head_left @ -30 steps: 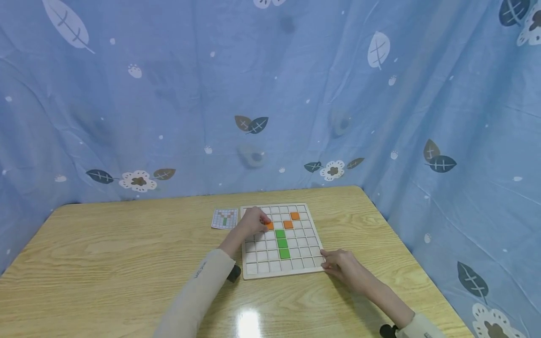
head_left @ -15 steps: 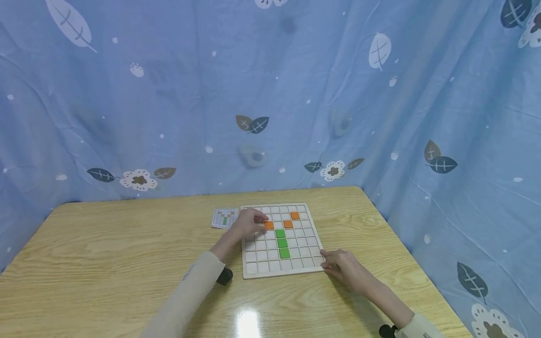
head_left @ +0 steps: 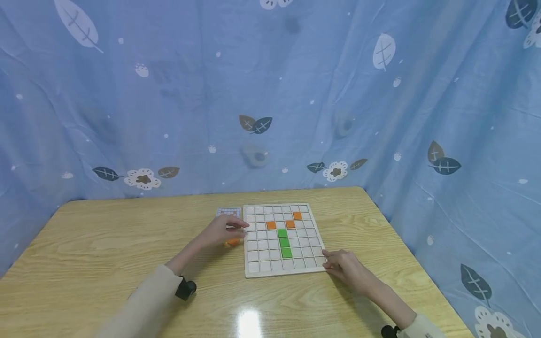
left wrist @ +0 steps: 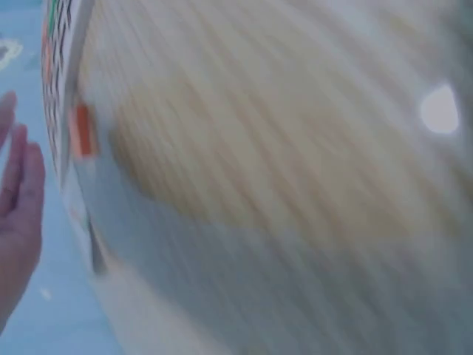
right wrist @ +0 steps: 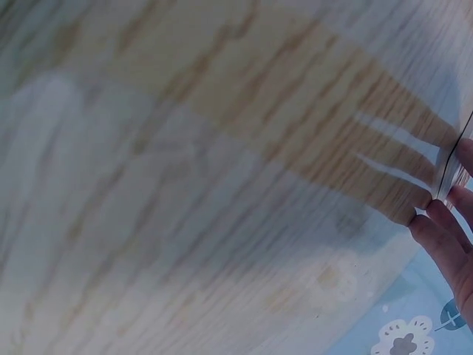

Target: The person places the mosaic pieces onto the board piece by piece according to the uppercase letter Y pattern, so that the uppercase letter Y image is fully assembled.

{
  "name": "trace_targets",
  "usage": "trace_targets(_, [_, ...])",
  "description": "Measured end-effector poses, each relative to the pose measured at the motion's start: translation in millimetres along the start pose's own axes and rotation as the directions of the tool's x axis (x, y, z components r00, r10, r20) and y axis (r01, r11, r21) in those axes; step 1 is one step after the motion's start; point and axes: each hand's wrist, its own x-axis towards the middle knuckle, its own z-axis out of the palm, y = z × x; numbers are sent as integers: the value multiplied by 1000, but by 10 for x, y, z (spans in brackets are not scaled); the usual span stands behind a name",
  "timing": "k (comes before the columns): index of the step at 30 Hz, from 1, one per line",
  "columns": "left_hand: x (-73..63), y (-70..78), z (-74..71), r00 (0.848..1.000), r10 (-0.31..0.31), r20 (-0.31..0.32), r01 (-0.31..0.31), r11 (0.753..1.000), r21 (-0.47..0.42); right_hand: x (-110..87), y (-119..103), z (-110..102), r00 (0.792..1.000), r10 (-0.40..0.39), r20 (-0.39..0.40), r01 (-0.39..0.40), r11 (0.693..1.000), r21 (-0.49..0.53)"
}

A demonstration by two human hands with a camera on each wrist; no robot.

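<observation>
A white grid board (head_left: 274, 271) with a pale frame lies on the wooden table. On it, three green tiles (head_left: 284, 242) form a column, with orange tiles (head_left: 271, 225) set above it. My left hand (head_left: 220, 231) hovers just left of the board, thumb and fingers apart and holding nothing. Under its fingers, more orange tiles (head_left: 232, 242) show on the table, partly covered; the left wrist view also has orange (left wrist: 83, 131) against the board's side. At the board's near right corner, my right hand (head_left: 347, 270) grips the frame between thumb and fingers.
A small printed pattern card (head_left: 228, 212) lies behind the left hand, partly covered by it. The table (head_left: 127, 244) runs back to a blue patterned curtain (head_left: 203, 94), which also closes off the right side.
My left hand has let go of an orange tile on the board and moved left off it, baring orange tiles beside the board. My right hand stays at the corner.
</observation>
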Motion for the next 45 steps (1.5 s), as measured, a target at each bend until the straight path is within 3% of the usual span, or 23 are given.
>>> trace_targets(7, [-333, -111, -162, 996, -75, 41, 80, 989, -127, 4, 4, 17, 1000, -17, 6, 17, 1000, -7])
trace_targets(12, [-437, -183, -187, 996, -90, 16, 92, 989, -120, 5, -2, 11, 1000, -12, 0, 12, 1000, -6])
trace_targets(19, [-328, -221, -110, 998, -67, -21, 69, 994, 81, -1, -9, 10, 1000, -13, 1, 13, 1000, -11])
trace_targets(27, [-215, -191, -63, 1000, -6, -18, 10, 969, 247, -2, -3, 14, 1000, -14, 0, 14, 1000, -1])
trace_targets(33, [-180, -119, -69, 1000, 20, 13, -23, 933, 359, 3, -4, 18, 1000, -13, -7, 13, 1000, -3])
trace_targets(37, [-182, -81, -83, 1000, 19, 18, -24, 925, 380, 4, -5, 23, 1000, -21, -12, 21, 1000, -5])
trace_targets(45, [-229, -40, -172, 1000, -3, -21, 9, 950, 311, 3, 2, 9, 1000, -9, 0, 9, 1000, -6])
